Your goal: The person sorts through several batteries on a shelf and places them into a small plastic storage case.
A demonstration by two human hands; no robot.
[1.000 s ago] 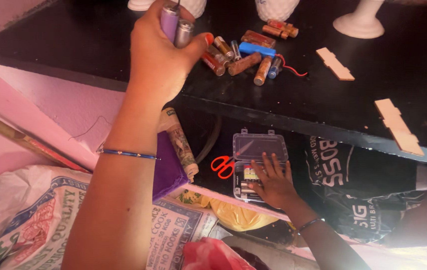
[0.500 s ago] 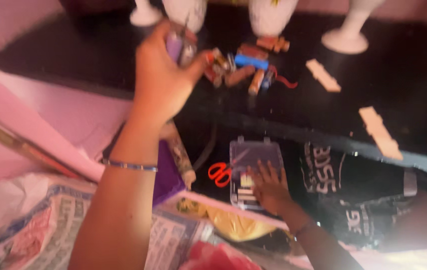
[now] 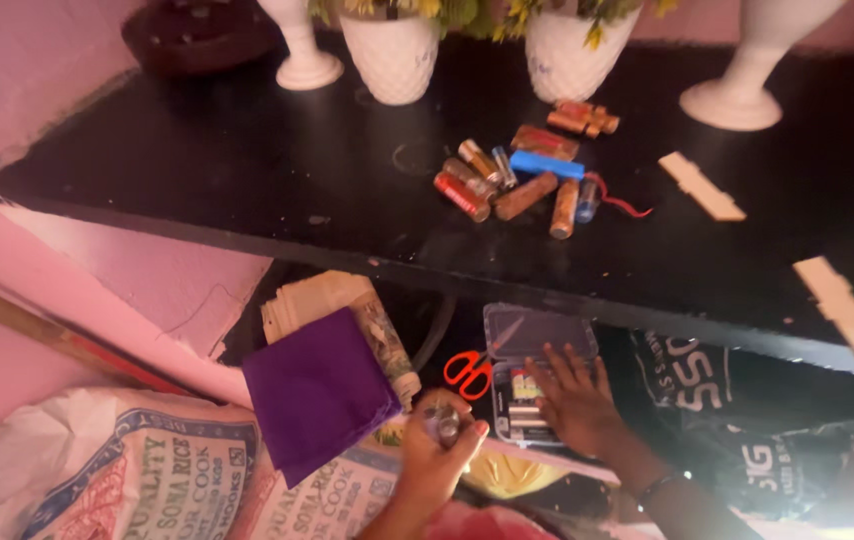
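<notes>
Left hand [image 3: 434,455]: low, below the desk's front edge, fingers curled around small cylinders, the held batteries [image 3: 444,422], which stick up out of the fist; how many there are I cannot tell.
Right hand [image 3: 575,400]: fingers spread flat and narrow-gapped over the right part of the clear plastic case [image 3: 537,375], pressing on it, gripping nothing.
Clear plastic case: open, lid tipped back toward the desk, lying on the lower level under the desk's front edge; a few batteries lie in rows inside, just left of the right hand's fingertips.
Held batteries against the case: just left of the case, near it, not touching it.
Scissors [image 3: 475,368]: red-handled, between the left hand and the case, touching the case's left side.
Purple cloth [image 3: 317,392]: left of the left hand, lying over a stack of paper and a rolled paper tube.
Loose batteries [image 3: 517,178]: a heap on the black desk [image 3: 247,170], toward the middle, well apart from both hands.
Wooden strips [image 3: 702,186]: two, toward the desk's right edge.
White vases [image 3: 392,55]: along the desk's back edge.
Printed sack [image 3: 147,480]: at the lower left.
</notes>
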